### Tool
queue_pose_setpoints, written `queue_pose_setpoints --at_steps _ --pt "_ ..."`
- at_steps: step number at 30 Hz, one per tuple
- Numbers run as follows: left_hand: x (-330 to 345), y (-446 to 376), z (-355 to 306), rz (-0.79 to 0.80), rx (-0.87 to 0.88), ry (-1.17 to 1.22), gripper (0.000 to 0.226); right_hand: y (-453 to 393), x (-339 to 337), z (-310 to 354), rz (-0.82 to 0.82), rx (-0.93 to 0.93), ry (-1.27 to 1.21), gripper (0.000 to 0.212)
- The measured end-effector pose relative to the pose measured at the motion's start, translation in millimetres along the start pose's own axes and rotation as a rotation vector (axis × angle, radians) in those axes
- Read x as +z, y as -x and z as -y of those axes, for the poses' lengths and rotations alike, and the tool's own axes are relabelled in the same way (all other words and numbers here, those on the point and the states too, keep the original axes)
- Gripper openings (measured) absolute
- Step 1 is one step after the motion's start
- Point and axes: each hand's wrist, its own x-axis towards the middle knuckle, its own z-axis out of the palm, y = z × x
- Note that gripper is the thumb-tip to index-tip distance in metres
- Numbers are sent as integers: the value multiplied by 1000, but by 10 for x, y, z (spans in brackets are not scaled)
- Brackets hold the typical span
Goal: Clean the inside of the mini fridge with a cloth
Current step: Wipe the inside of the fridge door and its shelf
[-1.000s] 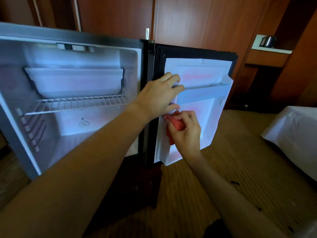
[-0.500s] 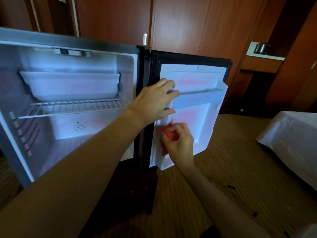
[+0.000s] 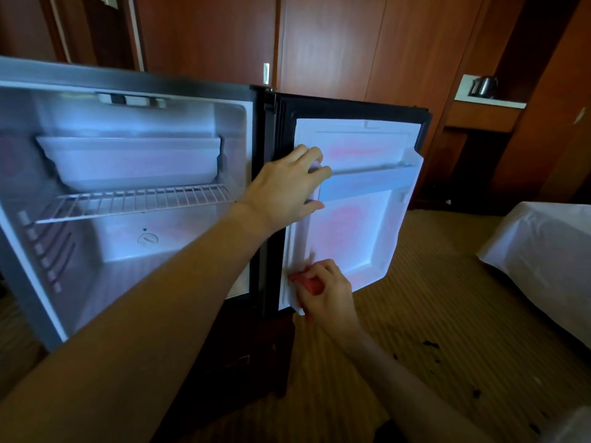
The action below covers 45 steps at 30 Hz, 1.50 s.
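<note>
The mini fridge (image 3: pixel 134 251) stands open, its white inside lit, with a wire shelf (image 3: pixel 137 201) and a white tray (image 3: pixel 131 164) above it. Its door (image 3: pixel 358 238) is swung out to the right, white liner facing me. My left hand (image 3: pixel 284 190) grips the hinge-side end of the door's shelf rail (image 3: pixel 367 182), fingers curled over it. My right hand (image 3: pixel 326 292) holds a red cloth (image 3: pixel 308 284) bunched in its fingers, pressed against the liner's lower left corner. Most of the cloth is hidden by the fingers.
Wooden wall panels rise behind the fridge. A kettle (image 3: pixel 484 86) sits on a white ledge at the upper right. A bed with white sheets (image 3: pixel 540 260) fills the right side. Striped carpet (image 3: pixel 415 346) with dark specks covers the floor.
My right hand with the red cloth has slid down the door's left edge to its lower corner. My left hand keeps its hold on the shelf rail.
</note>
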Motion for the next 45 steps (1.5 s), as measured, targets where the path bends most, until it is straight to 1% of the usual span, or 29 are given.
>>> queue_pose_setpoints --at_steps 2,4,5,6,8,10,12,14,16,17,20,22,23,25,27,29,31,34,35,36,38,39,40,42,45 --pt "5 3 2 -6 -7 -4 50 -222 -90 173 -110 -58 -35 10" --pt "10 2 2 -5 -14 10 50 -388 -135 329 -221 -93 -82 9" --pt "12 6 0 -3 -15 19 50 -417 -138 362 -242 -104 -92 9" --pt "14 12 3 -2 -13 25 49 -395 -127 354 -235 -112 -92 9" --pt "30 27 5 -4 -8 31 49 -202 -44 226 -167 -106 -46 13" --pt "34 32 6 -12 -4 36 49 86 72 28 -89 -31 -52 16" --pt "32 34 23 -19 -2 33 49 307 153 -120 0 75 -128 17" --pt "27 37 24 -25 0 37 50 355 140 -147 83 65 -10 21" --pt "29 32 17 -20 -2 55 49 213 25 -61 109 43 -2 18" --pt "33 34 11 -20 -3 60 48 87 -49 29 68 9 -14 15" --pt "41 38 21 -35 -5 85 46 -432 -252 380 -172 -125 -65 17" --pt "34 33 18 -43 -9 108 45 -665 -336 509 -243 -168 -67 16" --pt "29 32 13 -39 -11 112 45 -679 -337 498 -231 -176 -66 17" --pt "41 38 14 -25 -14 111 46 -485 -246 357 -146 -145 -75 15" --pt "55 45 27 -36 -13 102 46 -167 -64 125 -44 -73 -74 17" --pt "58 44 37 -39 1 100 46 127 120 -94 9 -9 -80 20" --pt "41 41 46 -41 -1 89 45 248 184 -185 87 36 -94 21" --pt "16 34 33 -36 -9 75 45 125 34 -123 200 1 -6 15" --pt "20 32 25 -31 -5 80 44 18 -52 -48 186 -28 -5 10" --pt "24 30 23 -26 0 83 44 -116 -136 65 125 -58 -35 7" --pt "18 32 26 -22 -12 87 44 -434 -275 333 -75 -74 -126 15" --pt "8 30 22 -18 -21 92 44 -577 -331 441 -152 -76 -142 16" --pt "-1 27 9 -13 -30 97 44 -668 -365 525 -196 -90 -129 15" --pt "-14 17 -17 3 -43 106 45 -668 -355 556 -213 -105 -101 14" --pt "-28 14 -23 -5 -47 119 43 -314 -174 322 -104 -60 -60 10"
